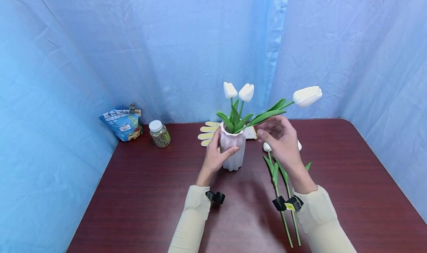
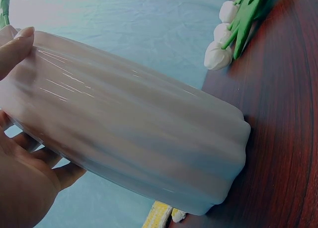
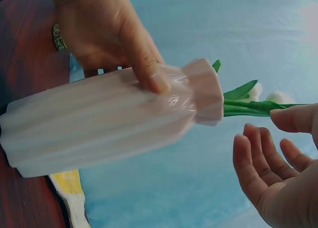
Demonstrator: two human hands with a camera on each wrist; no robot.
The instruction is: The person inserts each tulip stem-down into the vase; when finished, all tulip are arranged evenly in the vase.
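A pale pink fluted vase [image 1: 233, 157] stands on the table, and my left hand [image 1: 213, 157] grips its upper part, thumb on the near side. Two white tulips [image 1: 246, 92] rise upright from its mouth. A third tulip [image 1: 307, 96] leans far to the right, its lower leaves at the rim. Beside that leaning stem is my right hand [image 1: 281, 140]. In the right wrist view the thumb of the right hand [image 3: 278, 173] overlaps the green leaves, while the other fingers bend loosely apart from them. Whether the thumb touches the leaves is unclear.
More white tulips [image 1: 276, 171] lie on the table under the right forearm. Behind the vase is a white and yellow glove [image 1: 207, 132]. A white-lidded jar [image 1: 160, 134] and a blue bag [image 1: 122, 126] stand at the back left, near the blue curtain [image 1: 186, 52].
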